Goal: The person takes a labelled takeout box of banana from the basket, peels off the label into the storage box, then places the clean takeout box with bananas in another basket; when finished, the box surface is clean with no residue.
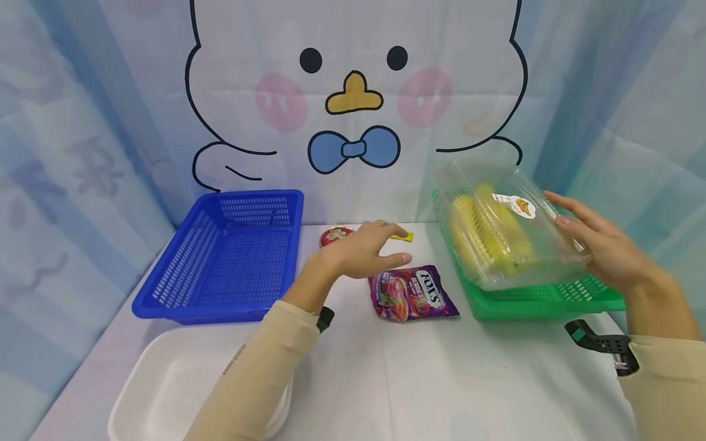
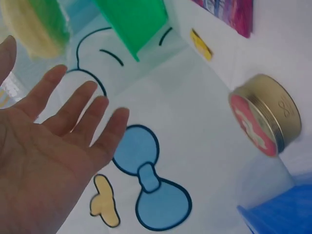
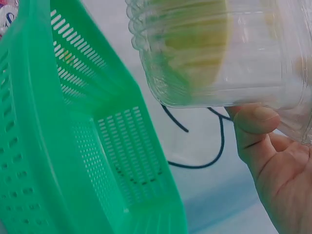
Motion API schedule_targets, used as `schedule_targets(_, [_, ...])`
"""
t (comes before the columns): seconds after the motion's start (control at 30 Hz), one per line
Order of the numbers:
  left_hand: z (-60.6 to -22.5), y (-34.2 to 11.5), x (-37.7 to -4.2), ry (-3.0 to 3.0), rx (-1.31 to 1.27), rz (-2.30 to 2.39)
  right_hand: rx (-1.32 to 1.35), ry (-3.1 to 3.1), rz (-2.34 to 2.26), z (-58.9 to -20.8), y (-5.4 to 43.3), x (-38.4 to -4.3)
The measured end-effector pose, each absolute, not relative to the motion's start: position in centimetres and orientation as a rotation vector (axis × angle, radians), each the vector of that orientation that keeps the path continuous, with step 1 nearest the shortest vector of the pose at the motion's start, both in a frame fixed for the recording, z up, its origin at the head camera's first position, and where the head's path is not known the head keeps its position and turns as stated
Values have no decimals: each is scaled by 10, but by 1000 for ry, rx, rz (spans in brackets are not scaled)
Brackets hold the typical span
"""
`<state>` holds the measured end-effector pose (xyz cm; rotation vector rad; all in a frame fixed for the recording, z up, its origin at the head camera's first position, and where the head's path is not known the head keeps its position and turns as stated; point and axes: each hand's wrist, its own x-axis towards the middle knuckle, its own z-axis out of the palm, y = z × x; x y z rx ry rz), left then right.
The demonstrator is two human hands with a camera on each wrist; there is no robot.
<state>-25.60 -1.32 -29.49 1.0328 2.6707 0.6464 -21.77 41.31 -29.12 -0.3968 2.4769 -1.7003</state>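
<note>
We held a clear rectangular plastic box [image 1: 510, 229] above a green plastic basket [image 1: 546, 310].
Right grip [image 1: 614, 251] held its side; left grip [image 1: 365, 249] hung wide.

clear container [image 1: 551, 242] | yellow bananas [image 1: 488, 229] | green basket [image 1: 526, 310] | blue basket [image 1: 242, 263] | purple candy bag [image 1: 413, 295] | blue bow-tie print [image 1: 353, 149]

Bananas [image 1: 496, 226] in clamshell [image 1: 554, 248], candy bag [image 1: 410, 294] between baskets [image 1: 237, 263]

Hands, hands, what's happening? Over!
Right hand grips clear banana box, above green basket. Left hand holds nothing. Nothing seen between box and basket.
</note>
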Motion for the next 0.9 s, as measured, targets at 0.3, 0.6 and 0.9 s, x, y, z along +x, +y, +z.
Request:
schedule_targets(0.3, [-292,-55,-264,2656,901,958,-467,2409,-1641,-283,381,-215])
schedule_targets(0.6, [-293,-83,-264,2589,750,1258,-589,2520,-1451,-283,347,-211])
schedule_targets(0.9, [-294,-95,-259,2388,787,1461,-604,2461,-1410,-290,313,-212])
